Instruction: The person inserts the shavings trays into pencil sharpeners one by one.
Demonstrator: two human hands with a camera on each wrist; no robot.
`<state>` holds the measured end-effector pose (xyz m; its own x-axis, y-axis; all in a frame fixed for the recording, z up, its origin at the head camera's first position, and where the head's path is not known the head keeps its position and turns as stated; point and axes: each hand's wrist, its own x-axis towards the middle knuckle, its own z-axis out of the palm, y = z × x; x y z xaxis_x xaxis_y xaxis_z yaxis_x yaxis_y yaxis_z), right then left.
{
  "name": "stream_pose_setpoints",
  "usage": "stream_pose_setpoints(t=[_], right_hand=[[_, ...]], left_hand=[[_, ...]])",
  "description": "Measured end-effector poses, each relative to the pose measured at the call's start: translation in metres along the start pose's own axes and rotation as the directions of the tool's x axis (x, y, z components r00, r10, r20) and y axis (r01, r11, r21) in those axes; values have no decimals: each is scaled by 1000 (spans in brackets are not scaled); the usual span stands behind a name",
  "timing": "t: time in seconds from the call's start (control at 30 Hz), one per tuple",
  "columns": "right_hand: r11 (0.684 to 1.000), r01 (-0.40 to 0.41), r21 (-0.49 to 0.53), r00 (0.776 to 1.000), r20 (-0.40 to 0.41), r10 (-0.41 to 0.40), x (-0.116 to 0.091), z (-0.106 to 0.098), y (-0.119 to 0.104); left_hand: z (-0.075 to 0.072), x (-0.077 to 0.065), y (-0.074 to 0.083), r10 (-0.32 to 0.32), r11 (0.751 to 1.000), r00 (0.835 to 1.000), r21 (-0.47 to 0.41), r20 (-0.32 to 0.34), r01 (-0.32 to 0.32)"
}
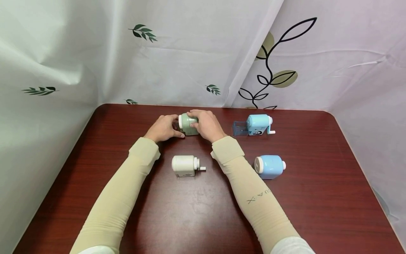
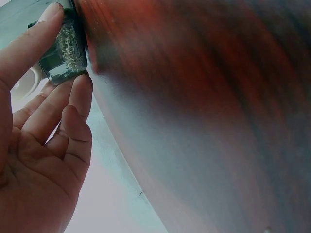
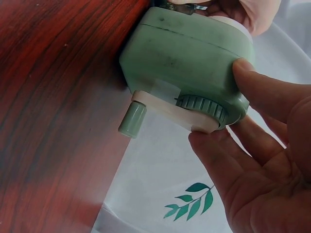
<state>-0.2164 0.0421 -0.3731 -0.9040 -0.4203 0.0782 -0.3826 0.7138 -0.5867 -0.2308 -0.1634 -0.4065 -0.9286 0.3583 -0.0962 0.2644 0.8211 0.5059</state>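
A green crank pencil sharpener (image 1: 189,124) stands near the table's far edge. My right hand (image 1: 207,124) grips its body from the crank side, thumb on one face. In the right wrist view, the sharpener's crank handle (image 3: 131,119) points away from my fingers. My left hand (image 1: 163,127) is at the opposite end, pinching the clear shavings drawer (image 2: 72,46) between thumb and fingers. Pale shavings lie inside the drawer, which sticks out of the sharpener at least partly; how far is hidden by my hand.
A cream sharpener (image 1: 184,165) stands nearer, between my forearms. Off to the right are a turquoise sharpener (image 1: 257,123) with its clear blue drawer (image 1: 240,128) pulled out, and a blue sharpener (image 1: 272,166) close to my right sleeve. White curtain (image 1: 177,70) hangs behind the table.
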Motion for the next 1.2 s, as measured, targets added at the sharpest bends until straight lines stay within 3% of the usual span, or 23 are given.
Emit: stream_pose_setpoints(t=[1.2], right_hand=[[1000, 7, 6, 1000, -11, -7, 0, 0, 0]], left_hand=[[1, 4, 4, -21, 1000, 1000, 1, 0, 21]])
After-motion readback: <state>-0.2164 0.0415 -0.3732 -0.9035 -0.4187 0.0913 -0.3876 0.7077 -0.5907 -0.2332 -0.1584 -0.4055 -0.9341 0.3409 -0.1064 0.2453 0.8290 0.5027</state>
